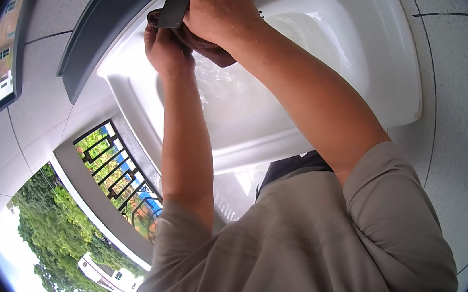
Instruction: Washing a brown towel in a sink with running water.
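Observation:
Both my hands are close together over the left far rim of a white basin (363, 74). My right hand (223, 9) is closed, its knuckles up, against a flat, dark grey piece (176, 4) with straight sides. Below it, my left hand (167, 52) is closed around a dark brown, soft-looking thing (216, 53), perhaps cloth. Its folds hang under my right hand, and a bit of it shows by my left fingers. My hands hide how the grey piece and the brown thing meet. Clear, rippling water (231, 91) lies in the basin.
A dark grey curved panel (94, 32) runs along the left of the basin. Pale tiled wall (454, 84) borders it on the right. At lower left, a black metal railing (118, 176) fills an opening, with trees (57, 224) beyond. My torso is against the near side.

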Action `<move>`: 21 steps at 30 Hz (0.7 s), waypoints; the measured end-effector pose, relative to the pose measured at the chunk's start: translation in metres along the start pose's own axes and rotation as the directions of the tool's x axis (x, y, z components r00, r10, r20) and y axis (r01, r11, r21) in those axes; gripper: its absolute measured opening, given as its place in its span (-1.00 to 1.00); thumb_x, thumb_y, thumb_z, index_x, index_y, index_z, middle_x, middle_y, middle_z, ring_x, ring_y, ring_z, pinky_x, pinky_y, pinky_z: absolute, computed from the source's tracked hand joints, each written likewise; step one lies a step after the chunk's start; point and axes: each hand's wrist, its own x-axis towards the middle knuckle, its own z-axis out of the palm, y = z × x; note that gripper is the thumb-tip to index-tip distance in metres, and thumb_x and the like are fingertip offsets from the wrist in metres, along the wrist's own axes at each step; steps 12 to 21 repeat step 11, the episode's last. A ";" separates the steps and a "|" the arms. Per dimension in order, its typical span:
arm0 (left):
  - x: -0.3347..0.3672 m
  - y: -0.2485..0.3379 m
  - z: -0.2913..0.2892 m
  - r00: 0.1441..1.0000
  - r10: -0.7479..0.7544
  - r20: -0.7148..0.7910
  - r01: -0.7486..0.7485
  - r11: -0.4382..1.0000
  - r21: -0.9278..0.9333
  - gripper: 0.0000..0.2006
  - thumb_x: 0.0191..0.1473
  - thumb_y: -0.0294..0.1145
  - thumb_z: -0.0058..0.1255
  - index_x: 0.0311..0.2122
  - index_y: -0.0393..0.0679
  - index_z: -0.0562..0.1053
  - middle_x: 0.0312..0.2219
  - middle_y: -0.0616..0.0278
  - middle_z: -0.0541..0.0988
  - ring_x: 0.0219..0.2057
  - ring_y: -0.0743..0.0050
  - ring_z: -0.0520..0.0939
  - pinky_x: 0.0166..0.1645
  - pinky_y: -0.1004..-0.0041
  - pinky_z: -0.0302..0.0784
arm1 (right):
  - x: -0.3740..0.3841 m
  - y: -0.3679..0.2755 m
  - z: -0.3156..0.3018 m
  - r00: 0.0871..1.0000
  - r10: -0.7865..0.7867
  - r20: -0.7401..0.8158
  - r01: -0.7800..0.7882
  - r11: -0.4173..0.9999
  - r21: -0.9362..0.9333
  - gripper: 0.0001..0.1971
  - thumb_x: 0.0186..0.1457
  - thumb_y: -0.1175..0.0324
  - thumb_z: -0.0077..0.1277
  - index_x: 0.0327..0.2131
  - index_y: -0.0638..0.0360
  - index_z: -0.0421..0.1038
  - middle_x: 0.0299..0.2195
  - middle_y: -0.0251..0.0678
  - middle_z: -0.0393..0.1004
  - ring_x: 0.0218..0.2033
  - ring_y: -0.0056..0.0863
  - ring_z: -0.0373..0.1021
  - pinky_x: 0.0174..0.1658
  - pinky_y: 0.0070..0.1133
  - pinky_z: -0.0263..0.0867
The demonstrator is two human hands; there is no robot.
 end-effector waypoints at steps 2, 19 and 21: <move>0.018 -0.009 -0.006 0.923 -0.284 0.260 0.344 0.911 -0.227 -0.72 0.39 -0.37 -0.19 0.03 -0.32 0.46 -0.05 0.05 0.60 -0.03 0.19 0.63 0.11 0.22 0.58 | 0.004 -0.007 -0.002 1.000 0.009 -0.020 -0.008 0.999 0.045 -0.54 0.13 0.02 0.13 -0.18 0.30 0.50 -0.20 0.07 0.62 -0.12 0.03 0.60 -0.11 -0.19 0.56; -0.012 0.010 0.015 0.876 -0.364 0.317 0.416 0.902 -0.116 -0.47 0.41 -0.22 -0.44 0.35 -0.29 0.22 0.22 -0.03 0.42 0.24 0.05 0.47 0.31 0.10 0.42 | 0.005 0.005 -0.003 0.960 0.232 0.159 -0.260 0.947 0.190 -0.49 0.07 0.05 0.21 -0.04 0.22 0.44 -0.19 -0.14 0.63 -0.14 -0.12 0.61 -0.12 -0.26 0.54; -0.012 0.010 0.015 0.876 -0.364 0.317 0.416 0.902 -0.116 -0.47 0.41 -0.22 -0.44 0.35 -0.29 0.22 0.22 -0.03 0.42 0.24 0.05 0.47 0.31 0.10 0.42 | 0.005 0.005 -0.003 0.960 0.232 0.159 -0.260 0.947 0.190 -0.49 0.07 0.05 0.21 -0.04 0.22 0.44 -0.19 -0.14 0.63 -0.14 -0.12 0.61 -0.12 -0.26 0.54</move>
